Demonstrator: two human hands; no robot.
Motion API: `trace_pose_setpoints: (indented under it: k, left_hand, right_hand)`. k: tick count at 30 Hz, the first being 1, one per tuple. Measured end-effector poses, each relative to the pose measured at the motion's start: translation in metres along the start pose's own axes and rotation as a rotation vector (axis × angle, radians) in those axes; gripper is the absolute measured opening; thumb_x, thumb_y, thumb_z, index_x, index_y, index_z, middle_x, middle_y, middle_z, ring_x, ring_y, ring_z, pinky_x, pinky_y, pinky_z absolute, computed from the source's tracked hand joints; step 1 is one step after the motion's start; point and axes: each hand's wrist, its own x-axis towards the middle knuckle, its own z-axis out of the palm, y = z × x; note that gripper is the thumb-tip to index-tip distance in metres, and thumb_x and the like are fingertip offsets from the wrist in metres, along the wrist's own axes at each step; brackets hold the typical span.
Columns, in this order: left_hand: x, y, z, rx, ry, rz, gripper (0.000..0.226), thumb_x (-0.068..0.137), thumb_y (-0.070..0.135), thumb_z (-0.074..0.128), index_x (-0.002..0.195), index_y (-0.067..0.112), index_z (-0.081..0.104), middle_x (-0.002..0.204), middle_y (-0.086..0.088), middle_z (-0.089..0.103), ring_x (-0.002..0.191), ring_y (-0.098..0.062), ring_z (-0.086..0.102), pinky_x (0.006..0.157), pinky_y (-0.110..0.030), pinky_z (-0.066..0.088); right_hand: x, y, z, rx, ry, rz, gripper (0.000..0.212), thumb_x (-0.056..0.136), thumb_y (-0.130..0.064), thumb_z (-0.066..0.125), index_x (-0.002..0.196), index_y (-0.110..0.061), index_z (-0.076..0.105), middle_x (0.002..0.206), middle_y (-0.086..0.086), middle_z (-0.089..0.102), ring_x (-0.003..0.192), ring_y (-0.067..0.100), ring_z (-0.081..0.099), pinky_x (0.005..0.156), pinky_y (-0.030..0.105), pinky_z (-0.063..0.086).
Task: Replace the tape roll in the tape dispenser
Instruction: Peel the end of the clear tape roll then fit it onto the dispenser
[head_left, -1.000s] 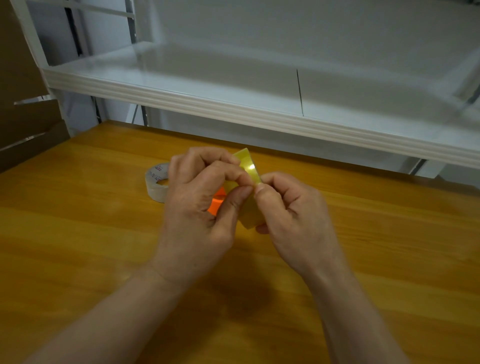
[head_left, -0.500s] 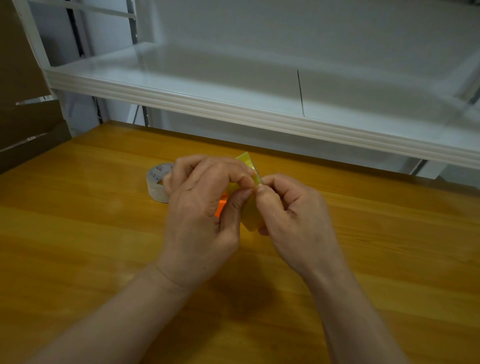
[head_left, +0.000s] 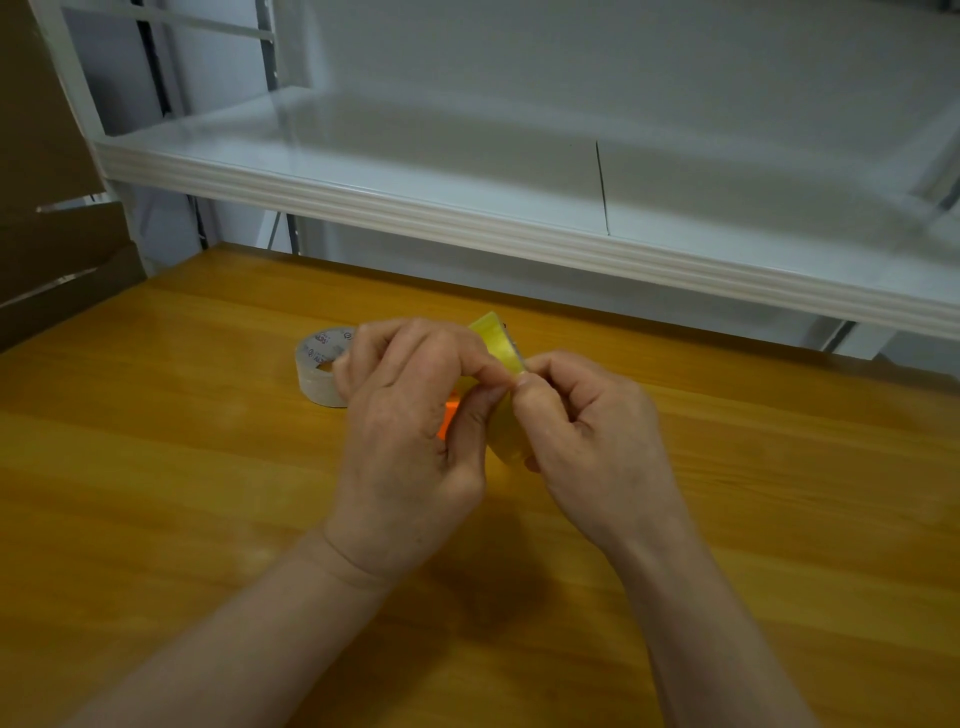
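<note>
A yellowish roll of clear tape (head_left: 500, 340) is gripped by the left hand (head_left: 410, 441) and pinched by the right hand (head_left: 587, 441) — an orange plastic part (head_left: 449, 415) shows between the fingers. A paler tape roll (head_left: 317, 366) lies on the wooden table (head_left: 156, 493), just beside the left hand.

Glossy wood table (head_left: 156, 467); shiny, maybe plastic, yellow tape (head_left: 498, 338).

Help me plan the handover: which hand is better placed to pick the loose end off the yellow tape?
Right hand: its fingertips pinch at the yellow tape roll edge, while the left hand wraps around the roll, steadying it.
</note>
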Motion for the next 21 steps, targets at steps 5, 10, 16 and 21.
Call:
trace_pose_setpoints:
  k: [5, 10, 16, 21]
  left_hand:
    - [0.0004, 0.0021, 0.0011, 0.008, -0.005, -0.036, 0.012, 0.083, 0.007, 0.071, 0.089, 0.016, 0.067, 0.112, 0.016, 0.065, 0.113, -0.015, 0.048, 0.089, -0.039, 0.034]
    - [-0.0028, 0.0032, 0.0035, 0.034, 0.049, -0.006, 0.013, 0.081, 0.002, 0.072, 0.086, 0.013, 0.068, 0.106, 0.015, 0.067, 0.108, -0.02, 0.052, 0.086, -0.043, 0.035]
    - [-0.0031, 0.0001, 0.0055, 0.045, 0.084, 0.033, 0.007, 0.081, 0.004, 0.074, 0.08, 0.01, 0.07, 0.095, 0.007, 0.071, 0.098, -0.03, 0.061, 0.085, -0.05, 0.038]
    - [-0.0033, -0.0003, 0.0064, 0.046, 0.05, -0.052, 0.009, 0.083, 0.013, 0.072, 0.088, 0.011, 0.066, 0.094, 0.001, 0.066, 0.099, -0.03, 0.057, 0.084, -0.043, 0.037]
  right_hand:
    - [-0.0003, -0.0002, -0.0007, -0.048, 0.017, -0.032, 0.03, 0.084, -0.048, 0.045, 0.07, -0.027, 0.061, 0.058, -0.006, 0.059, 0.053, 0.018, 0.057, 0.045, 0.042, 0.048]
    - [-0.0006, -0.001, -0.0003, -0.061, 0.032, -0.033, 0.029, 0.084, -0.045, 0.046, 0.072, -0.026, 0.064, 0.056, -0.009, 0.058, 0.051, 0.011, 0.053, 0.045, 0.038, 0.046]
    - [-0.0007, 0.0012, -0.001, -0.054, 0.042, -0.028, 0.029, 0.083, -0.047, 0.045, 0.072, -0.027, 0.064, 0.052, -0.012, 0.054, 0.048, 0.007, 0.049, 0.045, 0.029, 0.04]
    - [0.0002, 0.0017, 0.0001, -0.088, 0.037, -0.004, 0.034, 0.083, -0.049, 0.043, 0.076, -0.025, 0.067, 0.056, -0.009, 0.059, 0.05, 0.008, 0.052, 0.045, 0.031, 0.042]
